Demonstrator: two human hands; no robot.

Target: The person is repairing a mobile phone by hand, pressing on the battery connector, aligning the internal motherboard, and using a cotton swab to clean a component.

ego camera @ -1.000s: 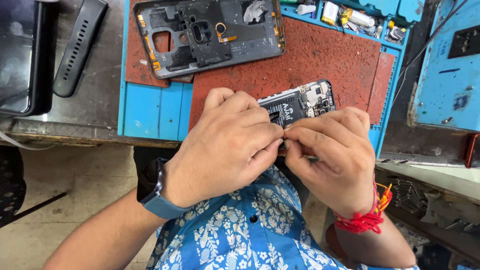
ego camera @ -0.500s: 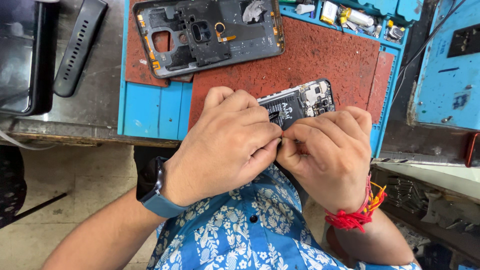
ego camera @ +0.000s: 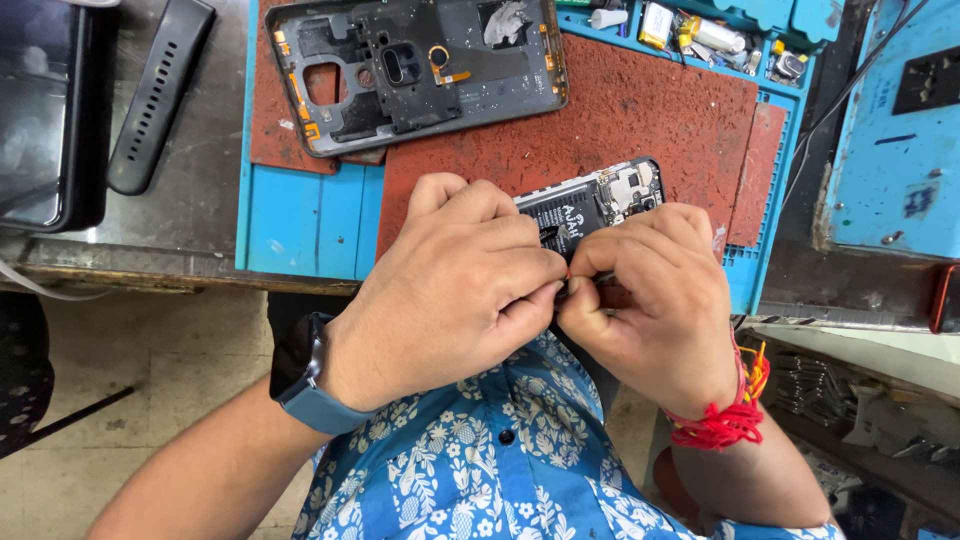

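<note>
Fingers [ego camera: 520, 300] of the left hand [ego camera: 450, 290] curled tight, tips pressed against the lower end of an opened phone [ego camera: 600, 200]. Fingers [ego camera: 610, 255] of the right hand [ego camera: 650, 310] likewise bent in, pinching at the same spot, thumb tips of both hands meeting just beside each other. What exactly sits between the tips: cannot tell, hidden by the knuckles. Phone lying back-open, circuit board and camera module showing at its upper end, lower half covered by both hands, resting near the front edge of a red-brown work mat [ego camera: 650, 120].

Blue watch [ego camera: 305, 385] on the left wrist, red thread band [ego camera: 725, 420] on the right wrist, blue flowered shirt [ego camera: 500, 470] below.

Farther up the mat, well apart from the hands, a dark phone frame [ego camera: 420, 70] with cut-outs, lying flat. Under the mat, a blue tray [ego camera: 310, 220] with ribbed surface; small parts [ego camera: 700, 35] in its compartments at the top right. Left of the tray, on the grey tabletop [ego camera: 200, 200], a black perforated strap [ego camera: 160, 90] and a dark screen [ego camera: 40, 110]. Blue box [ego camera: 890, 130] at far right.
</note>
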